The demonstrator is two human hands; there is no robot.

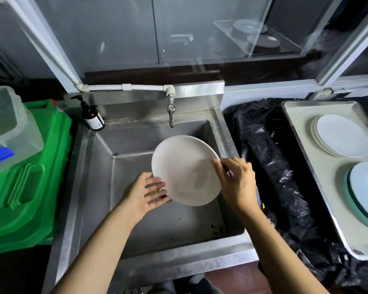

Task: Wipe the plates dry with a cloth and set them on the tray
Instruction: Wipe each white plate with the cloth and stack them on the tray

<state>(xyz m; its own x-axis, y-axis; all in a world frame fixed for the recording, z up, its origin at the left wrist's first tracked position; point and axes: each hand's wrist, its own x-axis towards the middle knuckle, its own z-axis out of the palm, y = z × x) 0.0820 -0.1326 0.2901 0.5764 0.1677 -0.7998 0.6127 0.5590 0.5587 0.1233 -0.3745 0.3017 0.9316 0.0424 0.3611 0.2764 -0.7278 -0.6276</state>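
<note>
Head view: white plate (184,169) held tilted over the sink (136,209), face toward camera.
Right hand (236,183) pinches its right rim; left hand (145,193), fingers straight, supports the lower-left edge, fingertips hidden behind it. Tray (302,132) at right holds two plate stacks, the nearer one (365,187) cut off by the frame, the farther one (340,137) white.

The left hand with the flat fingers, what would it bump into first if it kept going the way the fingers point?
Probably the round white plate. The left hand's straight fingers point right, at the plate's lower-left edge over the steel sink, and already seem to touch it, though depth is unclear. The right hand pinches the opposite rim.
</note>
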